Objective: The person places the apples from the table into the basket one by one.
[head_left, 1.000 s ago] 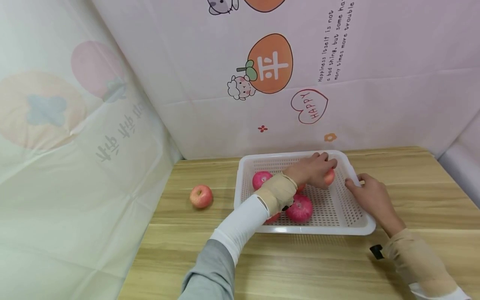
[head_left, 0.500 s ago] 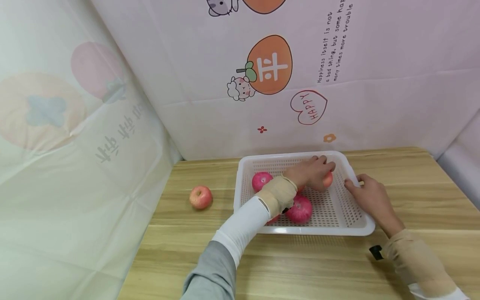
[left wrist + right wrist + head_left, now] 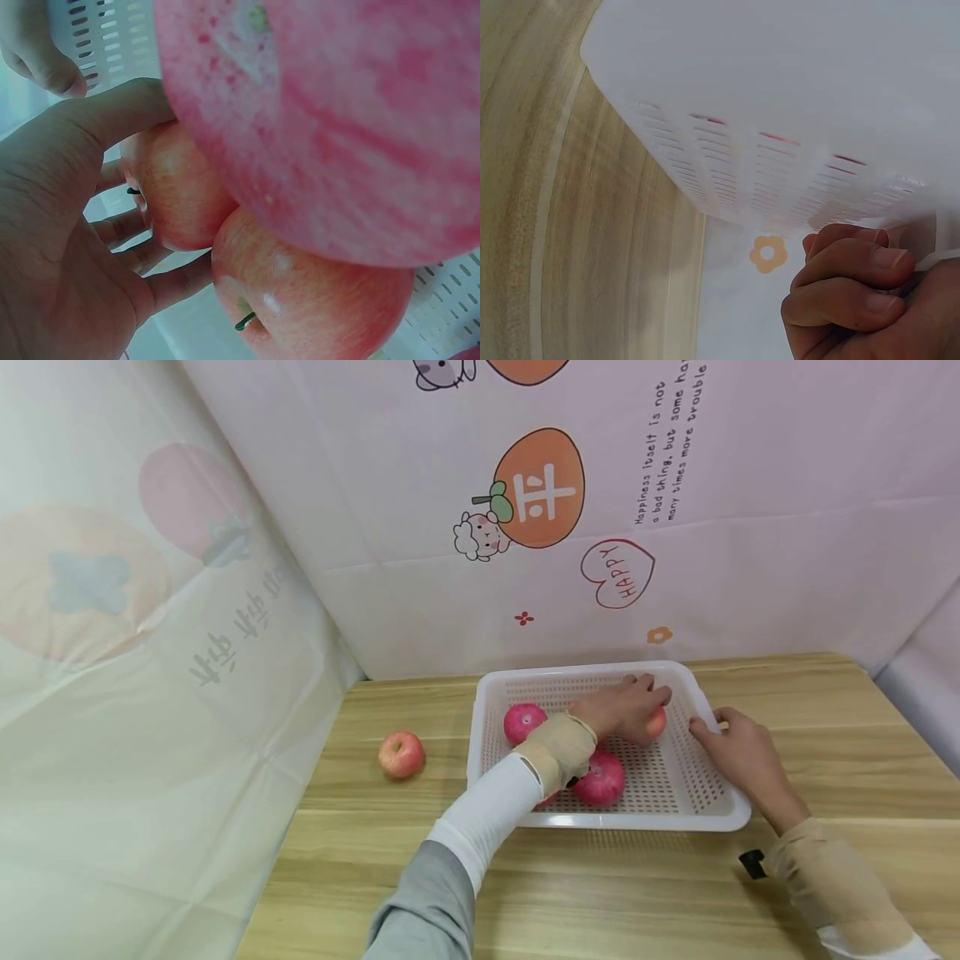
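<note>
A white perforated plastic basket [image 3: 630, 821] holds several red and pink apples. My left hand [image 3: 624, 708] reaches into its right half and grips a light red apple [image 3: 657, 722]. In the left wrist view, thumb and fingers curve round that apple [image 3: 180, 187], whose stem faces the palm. Against it lies another apple [image 3: 315, 300], under a large pink apple [image 3: 352, 127] close to the camera. My right hand [image 3: 742, 753] holds the basket's right rim, thumb over the inner side. Its fingers [image 3: 847, 281] are curled beside the basket's outer wall in the right wrist view.
One apple [image 3: 402, 754] sits on the wooden table [image 3: 360, 860], left of the basket. Inside the basket, a pink apple [image 3: 525, 723] lies far left and another pink apple [image 3: 602, 779] near the front. A printed cloth [image 3: 420, 602] hangs behind the table.
Almost nothing differs. The left hand and the apple in it have shifted very slightly within the basket; the right hand stays at the rim.
</note>
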A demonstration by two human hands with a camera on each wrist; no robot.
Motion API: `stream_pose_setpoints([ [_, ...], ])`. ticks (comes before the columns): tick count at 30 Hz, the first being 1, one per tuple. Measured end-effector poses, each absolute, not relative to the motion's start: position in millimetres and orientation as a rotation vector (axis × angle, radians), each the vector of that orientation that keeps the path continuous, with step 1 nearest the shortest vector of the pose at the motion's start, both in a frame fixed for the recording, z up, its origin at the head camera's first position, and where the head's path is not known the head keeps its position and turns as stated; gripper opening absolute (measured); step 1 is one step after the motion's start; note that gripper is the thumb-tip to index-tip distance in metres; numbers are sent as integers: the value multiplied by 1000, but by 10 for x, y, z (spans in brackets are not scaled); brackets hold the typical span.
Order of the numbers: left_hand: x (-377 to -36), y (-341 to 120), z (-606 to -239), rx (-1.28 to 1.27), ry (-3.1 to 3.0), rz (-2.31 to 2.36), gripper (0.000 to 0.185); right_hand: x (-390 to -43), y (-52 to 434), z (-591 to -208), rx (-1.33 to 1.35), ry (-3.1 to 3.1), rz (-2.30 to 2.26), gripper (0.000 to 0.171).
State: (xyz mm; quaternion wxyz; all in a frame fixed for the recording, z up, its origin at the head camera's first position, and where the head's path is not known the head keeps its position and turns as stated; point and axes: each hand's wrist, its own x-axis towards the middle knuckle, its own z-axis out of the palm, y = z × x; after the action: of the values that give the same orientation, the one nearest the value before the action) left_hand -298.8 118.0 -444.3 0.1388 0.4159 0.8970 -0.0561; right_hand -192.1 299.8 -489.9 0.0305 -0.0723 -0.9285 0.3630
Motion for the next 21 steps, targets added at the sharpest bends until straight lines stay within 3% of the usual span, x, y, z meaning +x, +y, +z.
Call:
stream_pose_setpoints([
  [21,-2974,1257,-4565,1217,2588,-200,74,-1905,2987,-4876,-236,-2876,1121,65],
])
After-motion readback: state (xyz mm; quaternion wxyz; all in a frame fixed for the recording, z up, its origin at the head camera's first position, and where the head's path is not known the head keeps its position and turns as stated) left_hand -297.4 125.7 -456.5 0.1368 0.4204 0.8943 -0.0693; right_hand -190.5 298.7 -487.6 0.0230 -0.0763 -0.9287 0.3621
